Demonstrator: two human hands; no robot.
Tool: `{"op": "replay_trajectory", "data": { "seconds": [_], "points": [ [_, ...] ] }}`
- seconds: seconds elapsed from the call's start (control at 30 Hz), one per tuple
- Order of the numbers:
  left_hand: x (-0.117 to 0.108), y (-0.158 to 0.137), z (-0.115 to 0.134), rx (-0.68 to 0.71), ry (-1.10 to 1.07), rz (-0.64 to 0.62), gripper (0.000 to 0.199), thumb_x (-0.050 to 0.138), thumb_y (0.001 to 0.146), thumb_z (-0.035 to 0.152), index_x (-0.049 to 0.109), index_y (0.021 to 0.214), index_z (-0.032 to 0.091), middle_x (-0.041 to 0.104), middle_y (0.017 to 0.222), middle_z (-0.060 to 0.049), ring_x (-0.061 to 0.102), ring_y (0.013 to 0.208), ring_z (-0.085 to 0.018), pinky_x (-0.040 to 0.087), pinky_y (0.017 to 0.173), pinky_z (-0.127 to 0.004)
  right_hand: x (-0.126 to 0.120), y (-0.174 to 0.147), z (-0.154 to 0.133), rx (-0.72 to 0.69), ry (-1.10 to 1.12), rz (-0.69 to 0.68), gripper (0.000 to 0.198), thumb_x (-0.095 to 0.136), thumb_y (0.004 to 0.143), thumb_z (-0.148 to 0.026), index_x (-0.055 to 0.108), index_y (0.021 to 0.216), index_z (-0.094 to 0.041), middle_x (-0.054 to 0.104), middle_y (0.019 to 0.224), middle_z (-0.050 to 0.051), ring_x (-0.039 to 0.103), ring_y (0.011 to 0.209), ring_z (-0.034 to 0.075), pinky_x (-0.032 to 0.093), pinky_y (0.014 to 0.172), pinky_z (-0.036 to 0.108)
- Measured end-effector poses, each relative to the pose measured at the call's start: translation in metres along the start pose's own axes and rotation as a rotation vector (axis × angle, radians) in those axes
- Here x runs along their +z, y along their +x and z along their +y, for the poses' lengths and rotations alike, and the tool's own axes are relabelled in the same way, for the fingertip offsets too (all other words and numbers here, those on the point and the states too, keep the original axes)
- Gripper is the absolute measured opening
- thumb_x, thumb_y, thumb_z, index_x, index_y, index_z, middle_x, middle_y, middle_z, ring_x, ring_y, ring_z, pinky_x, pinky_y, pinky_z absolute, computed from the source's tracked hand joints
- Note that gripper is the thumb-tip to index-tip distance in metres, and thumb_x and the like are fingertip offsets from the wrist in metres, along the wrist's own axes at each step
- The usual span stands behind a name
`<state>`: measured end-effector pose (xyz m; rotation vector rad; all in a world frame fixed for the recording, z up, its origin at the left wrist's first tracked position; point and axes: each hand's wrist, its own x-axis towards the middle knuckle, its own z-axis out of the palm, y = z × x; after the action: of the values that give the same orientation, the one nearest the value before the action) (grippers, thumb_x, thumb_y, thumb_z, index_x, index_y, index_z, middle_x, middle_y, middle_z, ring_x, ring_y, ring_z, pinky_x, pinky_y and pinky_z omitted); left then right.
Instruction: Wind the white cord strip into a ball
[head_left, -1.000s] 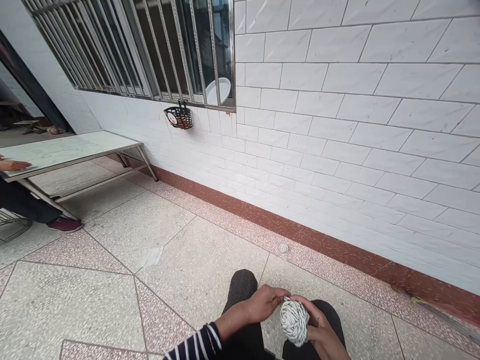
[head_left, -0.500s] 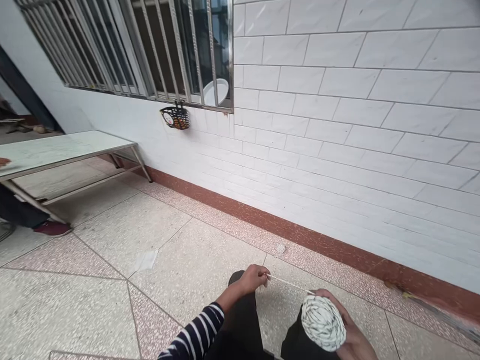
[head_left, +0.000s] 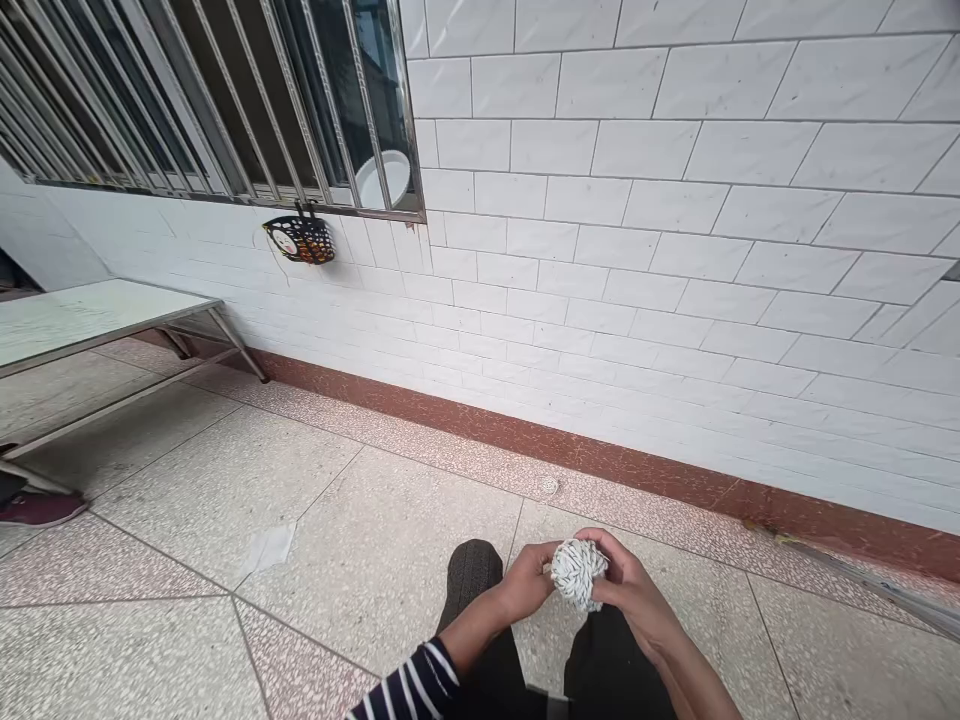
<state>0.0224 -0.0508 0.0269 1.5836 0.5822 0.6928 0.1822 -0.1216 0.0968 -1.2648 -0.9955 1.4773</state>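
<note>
A small round piece of thick white-grey cord [head_left: 578, 574], braided or crocheted, is between my two hands above my lap. My right hand [head_left: 624, 585] grips it from the right, thumb across the near side and fingers curled along the far edge. At its left edge is my left hand [head_left: 528, 582], with the fingers closed and the tips partly hidden against the piece. Whether the left fingers pinch the loose cord or the piece itself I cannot make out.
A white tiled wall [head_left: 600, 230] rises ahead, with a round drain [head_left: 550, 486] at its foot. A low table [head_left: 90, 310] stands left, near a person's shoe [head_left: 41, 508]. A black basket [head_left: 300, 238] hangs below the barred window. White paper [head_left: 268, 549] lies on the floor.
My left hand has come in to the corded piece, and the taut strand between the hands no longer shows. My right hand has moved up and left, turning the piece. The view has shifted right.
</note>
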Motion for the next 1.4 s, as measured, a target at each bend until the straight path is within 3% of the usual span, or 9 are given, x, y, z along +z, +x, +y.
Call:
{"op": "replay_trajectory", "data": {
  "seconds": [0.17, 0.43, 0.57, 0.67, 0.8, 1.0, 1.2, 1.3, 1.4],
  "points": [
    [-0.006, 0.0, -0.009, -0.081, 0.066, 0.057, 0.029, 0.066, 0.083, 0.037, 0.071, 0.072, 0.012, 0.069, 0.076, -0.004, 0.061, 0.08, -0.018, 0.048, 0.081, -0.029, 0.001, -0.011, -0.009, -0.011, 0.085, -0.1, 0.057, 0.078, 0.059, -0.021, 0.065, 0.114, -0.027, 0.066, 0.104, 0.002, 0.059, 0.097, 0.026, 0.043, 0.07, 0.029],
    [-0.008, -0.018, -0.018, -0.128, 0.078, -0.025, 0.035, 0.053, 0.092, 0.039, 0.071, 0.077, 0.012, 0.068, 0.079, -0.003, 0.058, 0.077, -0.014, 0.043, 0.078, -0.025, -0.023, -0.012, -0.039, -0.125, 0.139, 0.145, 0.068, 0.08, 0.066, -0.031, 0.057, 0.13, -0.025, 0.063, 0.123, 0.01, 0.057, 0.112, 0.032, 0.047, 0.087, 0.04],
    [-0.002, -0.032, -0.004, -0.223, 0.158, -0.138, 0.034, 0.054, 0.091, 0.037, 0.068, 0.07, 0.013, 0.065, 0.072, -0.001, 0.054, 0.068, -0.012, 0.042, 0.07, -0.022, -0.04, 0.019, -0.037, -0.215, -0.214, 0.461, 0.062, 0.078, 0.064, -0.036, 0.057, 0.121, -0.022, 0.059, 0.121, 0.011, 0.057, 0.108, 0.031, 0.047, 0.085, 0.04],
    [-0.001, -0.033, 0.011, -0.193, 0.294, -0.209, 0.04, 0.049, 0.095, 0.039, 0.068, 0.071, 0.013, 0.065, 0.071, -0.002, 0.055, 0.068, -0.012, 0.042, 0.069, -0.022, -0.049, 0.044, -0.014, -0.145, -0.524, 0.719, 0.065, 0.076, 0.061, -0.043, 0.055, 0.118, -0.021, 0.048, 0.127, 0.013, 0.053, 0.106, 0.031, 0.044, 0.084, 0.042],
    [-0.012, -0.02, 0.028, -0.017, 0.587, -0.212, 0.038, 0.048, 0.097, 0.041, 0.073, 0.082, 0.016, 0.067, 0.074, -0.004, 0.06, 0.076, -0.017, 0.044, 0.079, -0.026, -0.041, 0.05, 0.036, -0.059, -0.476, 0.593, 0.056, 0.073, 0.054, -0.034, 0.061, 0.107, -0.021, 0.05, 0.115, 0.008, 0.052, 0.1, 0.028, 0.043, 0.084, 0.04],
    [-0.041, 0.004, 0.022, 0.183, 0.883, -0.187, 0.031, 0.044, 0.102, 0.031, 0.071, 0.092, 0.018, 0.07, 0.09, -0.006, 0.063, 0.091, -0.018, 0.033, 0.107, -0.039, -0.009, 0.006, 0.079, 0.119, -0.138, 0.16, 0.048, 0.064, 0.053, -0.025, 0.07, 0.101, -0.02, 0.067, 0.09, 0.003, 0.06, 0.078, 0.021, 0.049, 0.069, 0.034],
    [-0.018, -0.004, -0.004, 0.096, 0.506, -0.108, 0.032, 0.042, 0.102, 0.033, 0.07, 0.102, 0.016, 0.071, 0.105, -0.009, 0.063, 0.1, -0.019, 0.044, 0.097, -0.033, -0.002, -0.021, 0.055, 0.141, 0.373, 0.034, 0.051, 0.068, 0.058, -0.018, 0.068, 0.109, -0.023, 0.069, 0.098, 0.003, 0.063, 0.084, 0.02, 0.049, 0.071, 0.031],
    [-0.007, -0.009, -0.009, -0.028, 0.225, -0.035, 0.035, 0.044, 0.1, 0.037, 0.069, 0.108, 0.013, 0.072, 0.105, -0.01, 0.065, 0.098, -0.02, 0.05, 0.087, -0.029, -0.002, -0.024, 0.041, 0.117, 0.428, 0.043, 0.049, 0.071, 0.058, -0.013, 0.068, 0.106, -0.023, 0.069, 0.096, 0.002, 0.062, 0.082, 0.019, 0.048, 0.071, 0.029],
    [-0.01, -0.01, -0.005, -0.032, 0.186, -0.054, 0.036, 0.044, 0.1, 0.038, 0.068, 0.107, 0.012, 0.072, 0.103, -0.01, 0.065, 0.096, -0.02, 0.05, 0.087, -0.03, -0.001, -0.025, 0.037, 0.079, 0.424, 0.069, 0.052, 0.07, 0.057, -0.01, 0.067, 0.108, -0.023, 0.068, 0.1, 0.002, 0.06, 0.085, 0.019, 0.048, 0.071, 0.028]
  ]
}}
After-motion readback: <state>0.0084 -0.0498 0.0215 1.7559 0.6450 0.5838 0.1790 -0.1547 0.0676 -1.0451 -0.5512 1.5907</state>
